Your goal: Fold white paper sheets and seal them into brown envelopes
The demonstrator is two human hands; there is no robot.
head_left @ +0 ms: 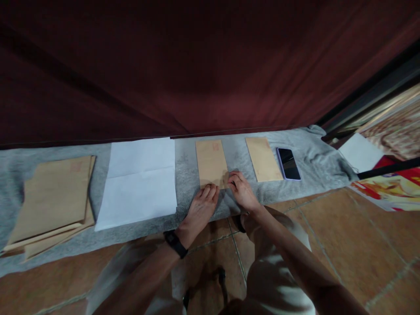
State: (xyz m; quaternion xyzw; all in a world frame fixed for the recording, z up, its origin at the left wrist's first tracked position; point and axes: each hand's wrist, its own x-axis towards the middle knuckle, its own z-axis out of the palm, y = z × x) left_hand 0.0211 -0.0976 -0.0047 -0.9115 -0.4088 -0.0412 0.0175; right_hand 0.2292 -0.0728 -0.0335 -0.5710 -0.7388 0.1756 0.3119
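- Nearest the camera are the person's bent knees in pale shorts (278, 271) over a brown tiled floor (344, 236), with both forearms reaching forward from them.
- Far left of the hands lies a stack of large tan paper envelopes (52, 201) on a grey felt mat (187, 175).
- Just left of the left hand is a white sheet of paper with a crease across its middle (139, 181).
- The left hand (200, 208), a black watch on its wrist, lies flat with fingers loosely spread, fingertips pressing the near edge of a narrow tan envelope (211, 162).
- The right hand (242, 190) is curled, fingertips pinching that envelope's near right corner; it holds nothing else.
- By my reading, the envelope's near end is being folded or sealed; next it seems to call for a firm press along that edge.
- Right of the right hand lie a second tan envelope (263, 159) and a dark phone (288, 163).
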